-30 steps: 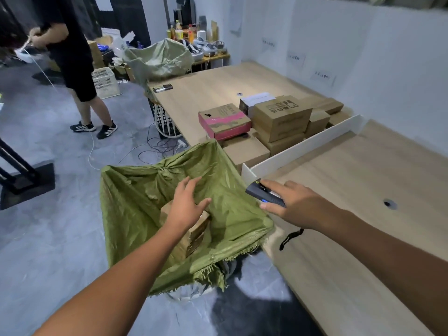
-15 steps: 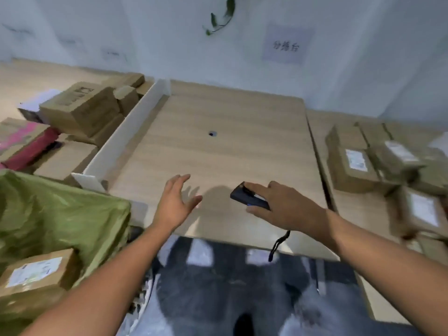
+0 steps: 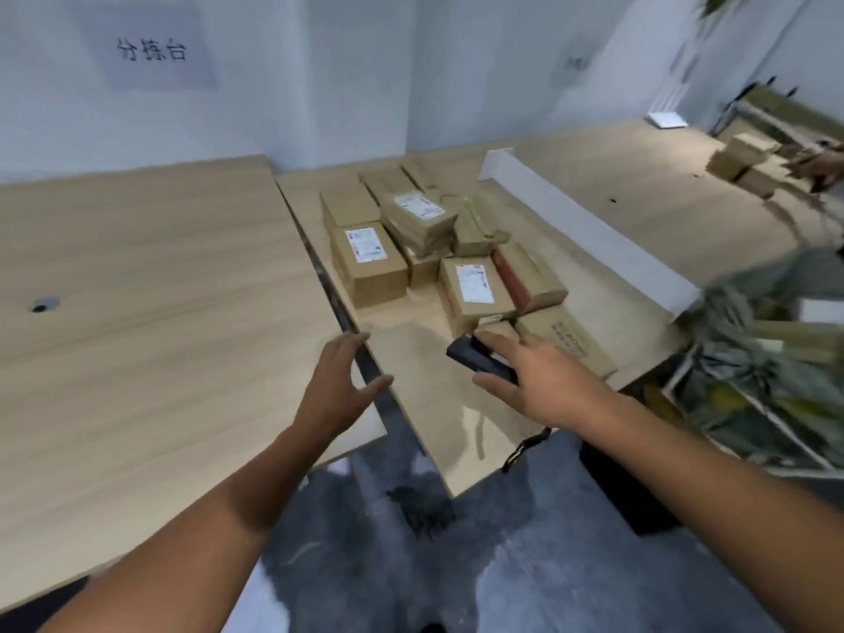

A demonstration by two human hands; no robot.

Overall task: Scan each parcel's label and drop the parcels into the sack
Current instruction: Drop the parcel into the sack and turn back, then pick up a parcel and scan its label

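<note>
A heap of brown cardboard parcels [image 3: 456, 262] lies on the middle table [image 3: 607, 276], several with white labels facing up. One labelled parcel [image 3: 475, 290] sits just beyond my right hand [image 3: 543, 381], which grips a small black scanner [image 3: 479, 358] with a wrist cord hanging below. My left hand [image 3: 338, 390] hovers open and holds nothing over the gap between two tables, left of the heap. A green sack [image 3: 753, 372] appears blurred at the right edge, below table height.
A bare wooden table [image 3: 137, 335] fills the left. A white divider board [image 3: 589, 230] runs along the parcel table's right side. More boxes [image 3: 744, 166] and another person's hand [image 3: 822, 166] are far right. Grey floor lies below me.
My view has swung right, from the first green sack past the bare table to the parcel heap. My left hand left that sack with nothing in it. The scanner stays in my right hand.
</note>
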